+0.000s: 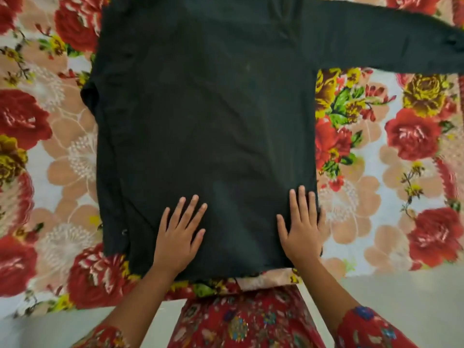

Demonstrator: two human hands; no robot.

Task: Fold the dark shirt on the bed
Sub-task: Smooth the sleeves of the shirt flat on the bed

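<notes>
Dark shirt (206,121) flat on floral bed (401,172)

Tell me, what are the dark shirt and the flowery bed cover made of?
Dark shirt: looks like soft matte cloth, maybe cotton; it lies flat with faint creases and no shine.
Flowery bed cover: probably a plush blanket; its printed roses look fuzzy, though blur leaves that open.

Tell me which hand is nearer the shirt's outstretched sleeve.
Right. The right hand lies flat by the hem corner on the sleeve side; the left hand lies flat nearer the hem's middle.
</notes>
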